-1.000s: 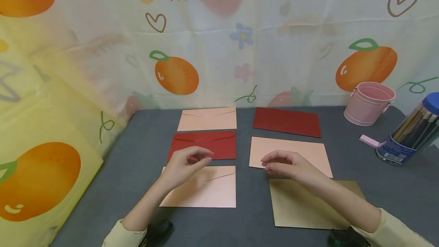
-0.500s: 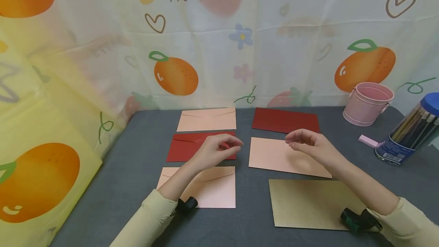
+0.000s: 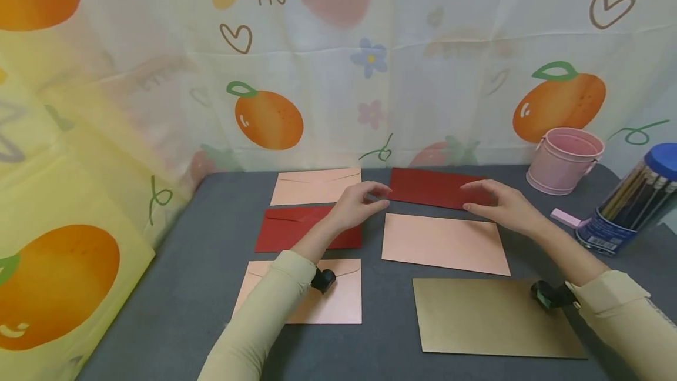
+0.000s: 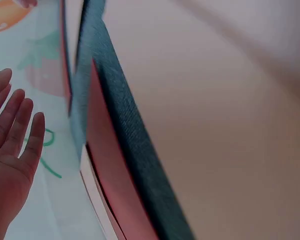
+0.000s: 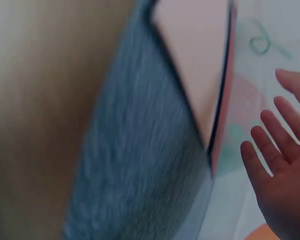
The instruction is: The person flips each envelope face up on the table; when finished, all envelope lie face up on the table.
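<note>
Toward the back right of the table lies a dark red envelope [image 3: 423,186], flap side down. My left hand [image 3: 362,203] is by its left end, with fingers loosely bent and nothing held. At its right end my right hand [image 3: 505,207] hovers, thumb and fingers spread apart; it covers part of that end. The wrist views show both palms bare, the left hand [image 4: 12,155] and the right hand [image 5: 285,160]. In front of the red envelope lie a pink envelope [image 3: 439,243] and a larger gold envelope [image 3: 476,322].
In the left column are a pink envelope [image 3: 304,190], a red envelope [image 3: 288,231] and a nearer pink envelope [image 3: 349,307], partly under my left arm. A pink bucket [image 3: 565,162], a pencil jar [image 3: 616,222] and a small pink block [image 3: 566,218] stand at right. A printed curtain [image 3: 328,93] closes the back.
Both hands have moved away from me and to the right, from over the middle envelopes to the two ends of the back right red envelope. The envelopes have stayed put.
</note>
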The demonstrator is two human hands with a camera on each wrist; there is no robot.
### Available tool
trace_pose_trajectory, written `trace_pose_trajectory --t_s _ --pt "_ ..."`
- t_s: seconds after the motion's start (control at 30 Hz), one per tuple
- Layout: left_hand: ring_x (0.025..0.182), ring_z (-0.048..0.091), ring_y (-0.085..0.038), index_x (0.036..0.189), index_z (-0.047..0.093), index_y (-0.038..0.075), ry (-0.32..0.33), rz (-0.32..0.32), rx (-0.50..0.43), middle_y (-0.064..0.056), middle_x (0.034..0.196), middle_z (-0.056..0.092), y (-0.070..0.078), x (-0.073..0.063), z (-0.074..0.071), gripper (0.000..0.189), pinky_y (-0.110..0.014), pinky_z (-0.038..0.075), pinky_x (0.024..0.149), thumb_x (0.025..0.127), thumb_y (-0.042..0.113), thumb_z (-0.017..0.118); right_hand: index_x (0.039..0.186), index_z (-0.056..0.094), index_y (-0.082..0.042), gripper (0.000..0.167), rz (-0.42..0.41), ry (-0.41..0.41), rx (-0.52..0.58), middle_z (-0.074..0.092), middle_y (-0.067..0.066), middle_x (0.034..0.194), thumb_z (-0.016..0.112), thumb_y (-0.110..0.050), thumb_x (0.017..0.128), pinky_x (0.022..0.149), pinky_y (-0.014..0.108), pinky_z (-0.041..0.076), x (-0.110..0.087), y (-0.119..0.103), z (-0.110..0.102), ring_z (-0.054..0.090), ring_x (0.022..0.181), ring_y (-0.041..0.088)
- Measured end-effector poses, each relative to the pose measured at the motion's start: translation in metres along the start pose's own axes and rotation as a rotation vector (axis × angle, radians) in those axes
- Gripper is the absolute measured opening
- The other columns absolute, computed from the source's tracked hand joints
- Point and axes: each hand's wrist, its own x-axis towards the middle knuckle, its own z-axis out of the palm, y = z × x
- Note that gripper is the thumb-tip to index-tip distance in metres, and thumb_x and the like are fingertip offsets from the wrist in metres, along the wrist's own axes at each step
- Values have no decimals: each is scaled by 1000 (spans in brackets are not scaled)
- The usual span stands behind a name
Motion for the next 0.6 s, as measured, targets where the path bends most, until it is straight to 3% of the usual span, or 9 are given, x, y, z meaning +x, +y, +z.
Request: trace_pose_trajectory --t_s 0.2,0.47,0.6 --pt "120 54 -23 133 58 4 -78 -39 112 -9 131 59 -3 23 9 41 -31 46 98 95 18 65 134 53 -1 57 -30 -54 -68 52 23 133 74 -28 88 100 64 34 9 20 -5 45 124 41" --pt "136 39 -23 143 45 5 -182 -83 270 -10 145 46 -7 44 18 51 -34 33 111 98 22 61 145 36 5 85 42 -149 -161 35 30 146 75 -41 85 107 64 24 19 39 -8 30 134 47" --pt "141 33 -24 148 38 5 -203 -118 294 -12 151 39 -12 48 23 58 -34 28 114 98 23 60 148 29 7 95 59 -188 -190 30 32 149 76 -44 83 108 64 23 22 42 -8 27 136 49"
